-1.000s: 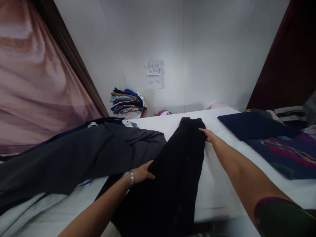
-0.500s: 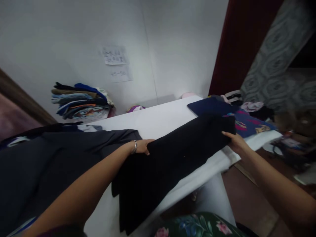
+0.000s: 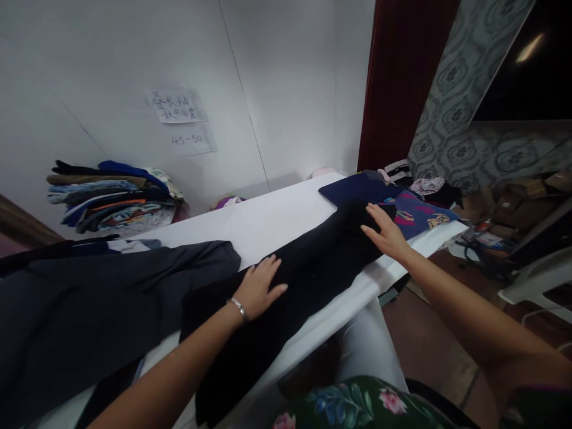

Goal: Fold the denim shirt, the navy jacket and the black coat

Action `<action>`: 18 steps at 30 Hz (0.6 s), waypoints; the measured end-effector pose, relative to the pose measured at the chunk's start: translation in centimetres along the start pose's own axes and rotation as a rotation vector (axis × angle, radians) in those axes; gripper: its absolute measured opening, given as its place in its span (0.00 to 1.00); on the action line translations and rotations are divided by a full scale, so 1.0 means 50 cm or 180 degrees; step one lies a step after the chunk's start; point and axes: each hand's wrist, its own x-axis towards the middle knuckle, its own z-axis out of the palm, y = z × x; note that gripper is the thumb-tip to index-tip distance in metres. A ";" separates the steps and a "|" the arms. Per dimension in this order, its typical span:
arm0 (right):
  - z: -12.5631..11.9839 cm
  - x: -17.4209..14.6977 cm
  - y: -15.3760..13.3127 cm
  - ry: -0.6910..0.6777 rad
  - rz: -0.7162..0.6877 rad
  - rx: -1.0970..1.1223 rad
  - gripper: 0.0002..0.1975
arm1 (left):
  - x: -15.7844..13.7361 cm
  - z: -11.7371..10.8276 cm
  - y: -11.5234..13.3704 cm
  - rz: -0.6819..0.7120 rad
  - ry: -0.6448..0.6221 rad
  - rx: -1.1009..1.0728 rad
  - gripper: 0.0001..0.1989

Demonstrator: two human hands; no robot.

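A black garment (image 3: 308, 277) lies stretched lengthwise over the white table (image 3: 272, 217); its exact kind I cannot make out. My left hand (image 3: 260, 290), with a silver bracelet at the wrist, rests flat on its left part, fingers spread. At the far right end my right hand (image 3: 385, 233) lies on the same cloth, open, thumb and fingers apart. A dark grey garment (image 3: 111, 298) is spread to the left, beside my left forearm. Beyond my right hand lie a folded navy garment (image 3: 357, 189) and a blue patterned cloth (image 3: 422, 211).
A stack of folded clothes (image 3: 114, 193) stands at the back left against the wall. Two handwritten paper notes (image 3: 181, 107) hang above. More clothes (image 3: 426, 185) are heaped at the table's far right end. A white stool (image 3: 536, 286) and cardboard boxes (image 3: 513, 202) are at right.
Both hands have let go of the black garment's edges and opened out flat on it. The view has turned to the right.
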 end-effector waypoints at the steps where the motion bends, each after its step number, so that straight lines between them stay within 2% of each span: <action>1: 0.014 0.009 0.001 -0.0244 -0.0105 -0.0205 0.31 | -0.012 0.019 0.014 0.0027 -0.0079 0.0090 0.33; 5: 0.069 0.019 0.068 -0.1027 0.0074 -0.0980 0.27 | -0.041 0.065 0.035 0.0014 -0.0199 0.0431 0.34; 8: 0.088 0.009 0.125 -0.1152 0.0167 -0.1262 0.27 | -0.041 0.067 0.034 0.0052 -0.0189 0.0473 0.34; 10: 0.087 0.007 0.139 -0.1239 0.0140 -0.1297 0.27 | -0.039 0.064 0.032 0.0074 -0.0177 0.0456 0.34; 12: 0.080 0.012 0.128 -0.1333 0.0234 -0.1269 0.27 | -0.039 0.062 0.033 0.0076 -0.0181 0.0439 0.34; 14: 0.073 0.027 0.097 -0.1249 0.0317 -0.1190 0.27 | -0.040 0.061 0.034 0.0062 -0.0207 0.0436 0.34; 18: 0.081 0.084 0.004 -0.0931 -0.0112 -0.0868 0.28 | -0.043 0.061 0.037 0.0072 -0.0179 0.0443 0.34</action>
